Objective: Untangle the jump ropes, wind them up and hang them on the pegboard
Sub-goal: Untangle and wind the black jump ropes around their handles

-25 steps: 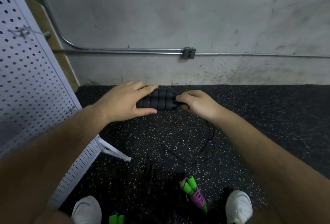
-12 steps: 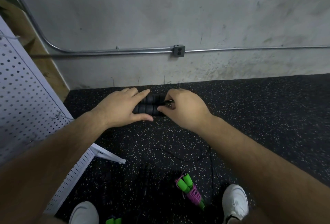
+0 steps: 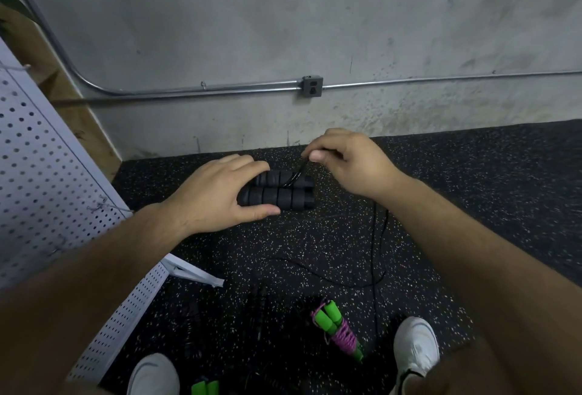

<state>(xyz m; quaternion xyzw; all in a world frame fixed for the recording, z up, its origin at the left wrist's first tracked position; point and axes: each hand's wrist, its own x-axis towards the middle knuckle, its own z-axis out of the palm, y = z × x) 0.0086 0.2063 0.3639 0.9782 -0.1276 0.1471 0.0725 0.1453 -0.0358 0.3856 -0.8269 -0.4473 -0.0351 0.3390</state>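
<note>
Holding the two black handles (image 3: 280,190) together w/ my L hand (image 3: 217,196): they lie side by side on the speckled rubber floor (image 3: 472,180), close to the concrete wall (image 3: 283,16). My fingers (image 3: 248,168) curl over the far handle and the thumb closes on the near one, so this hand grips both. My R hand (image 3: 349,158) is just above the right end of the handles. Its thumb and index pinch the black cord (image 3: 295,174), and the other fingers are bent in. From the pinch the cord goes down onto the handles. More of it runs on the floor under my R forearm and makes a loose curve toward me.

A wound green-and-purple rope (image 3: 338,328) lies on the floor btw my white shoes, nearer to the R shoe (image 3: 415,344) than to the L shoe (image 3: 154,375). Another pair of green handles (image 3: 204,388) shows at the bottom edge, partly cut off. The white pegboard (image 3: 41,174) stands at my left, w/ its foot (image 3: 195,275) on the floor. On the wall a metal conduit (image 3: 220,89) passes through a grey outlet box (image 3: 312,86).
</note>
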